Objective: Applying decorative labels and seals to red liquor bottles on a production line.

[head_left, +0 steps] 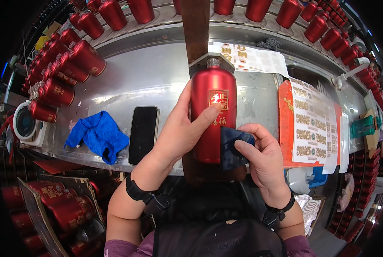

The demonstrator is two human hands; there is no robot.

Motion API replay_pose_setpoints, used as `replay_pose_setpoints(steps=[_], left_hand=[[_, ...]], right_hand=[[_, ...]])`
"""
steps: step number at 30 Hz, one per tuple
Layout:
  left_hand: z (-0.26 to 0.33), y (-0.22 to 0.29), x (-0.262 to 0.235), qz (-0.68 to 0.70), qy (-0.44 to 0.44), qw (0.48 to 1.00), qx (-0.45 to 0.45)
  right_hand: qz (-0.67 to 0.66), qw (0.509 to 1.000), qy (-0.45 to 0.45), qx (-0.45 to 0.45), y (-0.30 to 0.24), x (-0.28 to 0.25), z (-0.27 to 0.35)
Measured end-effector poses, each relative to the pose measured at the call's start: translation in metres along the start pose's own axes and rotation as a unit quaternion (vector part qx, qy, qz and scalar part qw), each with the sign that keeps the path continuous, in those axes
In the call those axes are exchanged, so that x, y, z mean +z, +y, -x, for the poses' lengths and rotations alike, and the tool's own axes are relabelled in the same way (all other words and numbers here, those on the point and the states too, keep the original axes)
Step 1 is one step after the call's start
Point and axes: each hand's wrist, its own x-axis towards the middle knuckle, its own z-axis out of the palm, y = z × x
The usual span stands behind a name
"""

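Red bottle (213,118) lying at near edge of steel bench (157,77), neck pushed into metal bracket (211,64) under wooden post. Left hand (181,128) wrapped round body, thumb across gold label. Right hand (262,154) pinching dark cloth (232,147) against lower flank. Probably glass under matte coat: heavy, rigid, breakable, not very slippery. Best held at mid-body, never by neck.

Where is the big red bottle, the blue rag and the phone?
red bottle (213,103): head view, on its upper body.
blue rag (98,135): head view, middle of the crumpled cloth.
phone (143,134): head view, centre of its dark screen.
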Motion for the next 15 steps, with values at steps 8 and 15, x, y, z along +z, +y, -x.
replay_pose_setpoints(steps=[8,15], left_hand=[[0.0001,-0.0023,-0.0005,-0.024,0.010,1.000,0.009],[-0.0004,-0.0010,0.0011,-0.025,0.004,1.000,0.017]], right_hand=[[0.011,1.000,0.004,-0.004,-0.0007,0.0007,0.0009],[-0.002,1.000,0.009,-0.011,0.0003,0.0013,0.0010]])
